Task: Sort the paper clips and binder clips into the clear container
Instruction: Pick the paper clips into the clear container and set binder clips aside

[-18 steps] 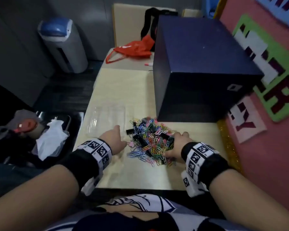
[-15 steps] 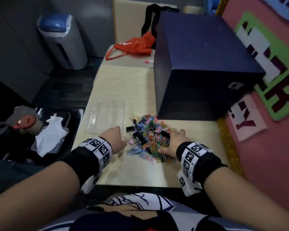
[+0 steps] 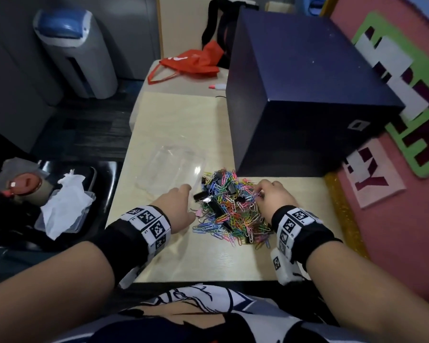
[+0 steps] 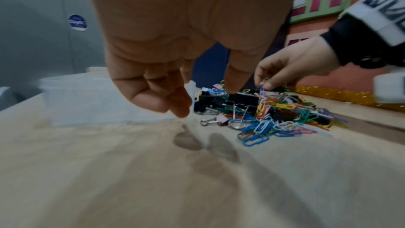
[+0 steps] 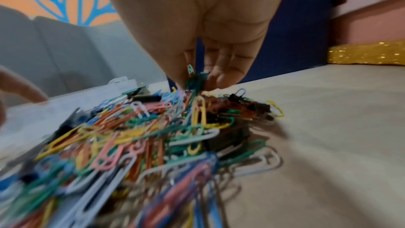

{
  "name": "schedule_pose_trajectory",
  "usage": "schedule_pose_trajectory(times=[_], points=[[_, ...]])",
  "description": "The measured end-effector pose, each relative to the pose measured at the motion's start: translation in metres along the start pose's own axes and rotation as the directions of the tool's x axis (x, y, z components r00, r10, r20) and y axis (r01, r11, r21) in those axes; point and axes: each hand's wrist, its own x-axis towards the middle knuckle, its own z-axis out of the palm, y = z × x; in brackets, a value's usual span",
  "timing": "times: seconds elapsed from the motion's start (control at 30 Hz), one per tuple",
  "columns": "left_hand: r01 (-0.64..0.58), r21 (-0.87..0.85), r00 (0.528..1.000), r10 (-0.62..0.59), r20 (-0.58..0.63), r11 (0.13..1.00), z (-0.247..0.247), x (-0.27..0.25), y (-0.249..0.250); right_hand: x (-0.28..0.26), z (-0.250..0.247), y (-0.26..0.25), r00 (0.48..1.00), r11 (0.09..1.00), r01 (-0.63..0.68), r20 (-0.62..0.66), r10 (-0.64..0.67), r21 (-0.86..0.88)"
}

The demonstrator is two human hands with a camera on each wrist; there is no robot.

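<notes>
A pile of coloured paper clips and black binder clips [image 3: 230,206] lies on the pale table [image 3: 174,125], also seen as the pile [image 4: 276,113] and the pile [image 5: 140,127]. My right hand [image 3: 270,196] pinches a few paper clips [image 5: 195,80] at the pile's far right side. My left hand [image 3: 176,204] hovers just left of the pile, fingers loosely curled, holding nothing [image 4: 186,100]. The clear container [image 3: 174,167] lies flat beyond the left hand. A small pink binder clip [image 4: 221,119] sits at the pile's near left edge.
A large dark blue box [image 3: 300,95] stands right behind the pile. A pink decorated wall [image 3: 394,219] borders the table's right side. An orange bag [image 3: 191,63] lies at the far end. A black tray with tissue [image 3: 65,204] sits left of the table.
My right hand moved from the pile's near right edge up onto its far right side and pinched clips. The left hand reached slightly forward toward the pile.
</notes>
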Motion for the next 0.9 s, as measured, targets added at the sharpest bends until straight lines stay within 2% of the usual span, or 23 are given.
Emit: schedule_pose_trajectory(times=[0.1, 0.17, 0.27, 0.37, 0.43, 0.5, 0.6, 0.7, 0.8, 0.9], points=[[-0.074, -0.008, 0.994, 0.073, -0.082, 0.997, -0.003, 0.0, 0.014, 0.009, -0.009, 0.009, 0.993, 0.993, -0.1, -0.062, 0.104, 0.058], [-0.18, 0.044, 0.979, 0.183, -0.087, 0.983, -0.004, 0.0, 0.027, 0.013, -0.015, 0.015, 0.987, 0.987, -0.145, -0.066, 0.149, 0.061], [-0.393, 0.193, 0.917, 0.4, 0.003, 0.899, 0.0, 0.003, 0.053, 0.01, -0.021, 0.023, 0.977, 0.981, -0.185, -0.092, 0.19, 0.064], [-0.525, 0.327, 0.845, 0.527, 0.092, 0.785, 0.01, 0.008, 0.083, 0.006, -0.022, 0.032, 0.965, 0.972, -0.213, -0.133, 0.225, 0.096], [-0.535, 0.377, 0.839, 0.528, 0.131, 0.756, 0.019, 0.013, 0.1, 0.006, -0.022, 0.037, 0.965, 0.971, -0.216, -0.129, 0.229, 0.104], [-0.489, 0.421, 0.869, 0.465, 0.166, 0.764, 0.029, 0.02, 0.109, 0.006, -0.023, 0.04, 0.973, 0.974, -0.197, -0.102, 0.208, 0.112], [-0.448, 0.465, 0.891, 0.422, 0.166, 0.763, 0.035, 0.026, 0.115, 0.007, -0.022, 0.039, 0.995, 0.993, -0.085, -0.039, 0.088, 0.079], [-0.464, 0.427, 0.884, 0.439, 0.163, 0.776, 0.033, 0.029, 0.115, 0.01, -0.019, 0.032, 0.999, 1.0, 0.025, 0.032, -0.026, 0.01], [-0.483, 0.403, 0.872, 0.467, 0.144, 0.778, 0.029, 0.032, 0.112, 0.014, -0.016, 0.025, 0.984, 0.995, 0.096, 0.155, -0.09, -0.028], [-0.509, 0.379, 0.854, 0.508, 0.111, 0.773, 0.024, 0.034, 0.111, 0.016, -0.011, 0.019, 0.935, 0.971, 0.208, 0.315, -0.162, -0.118]])
